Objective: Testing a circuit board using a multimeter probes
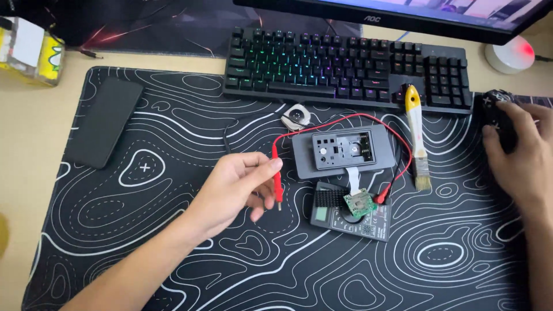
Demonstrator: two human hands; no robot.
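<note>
The meter (pixel 352 214) lies on the mat (pixel 173 242) in front of the gray box (pixel 344 151), with the keyboard (pixel 345 66) behind and the brush (pixel 416 135) to the right.

**Hidden and cut-off parts, head view**

Monitor (pixel 403 14): upper part cut by top edge; screen content blurred. Yellow box (pixel 31 52): left side past the frame. Right hand (pixel 518 155) covers most of a dark mouse (pixel 498 112); its grip cannot be made out. Multimeter (pixel 351 213): dial partly hidden under a small green board (pixel 358 201); markings too small to tell. Left forearm runs off the bottom edge.
</note>
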